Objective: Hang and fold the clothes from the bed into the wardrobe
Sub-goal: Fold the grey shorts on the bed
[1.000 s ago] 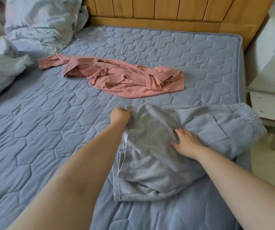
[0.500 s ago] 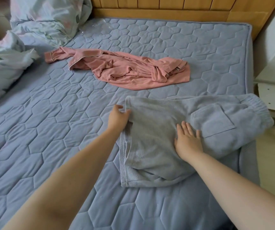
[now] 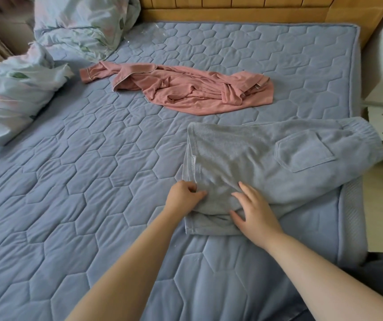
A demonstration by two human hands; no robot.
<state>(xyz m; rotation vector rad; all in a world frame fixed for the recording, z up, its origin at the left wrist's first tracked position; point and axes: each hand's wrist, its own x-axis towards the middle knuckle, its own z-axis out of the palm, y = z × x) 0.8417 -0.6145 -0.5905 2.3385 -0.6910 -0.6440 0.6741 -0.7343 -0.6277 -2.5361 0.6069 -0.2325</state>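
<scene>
Slid nearer along grey trousers [image 3: 267, 163]: pinching edge with left hand [image 3: 181, 198], pressing with flat, spread right hand [image 3: 253, 214]; next fold likely.

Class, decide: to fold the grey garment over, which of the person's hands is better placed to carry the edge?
Probably left: the left hand pinches the grey garment at its left edge, while the right hand lies open on it, pinning it.

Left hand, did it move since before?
Yes. The left hand slid toward the person along the left edge of the grey trousers, farther from the pink shirt.
</scene>
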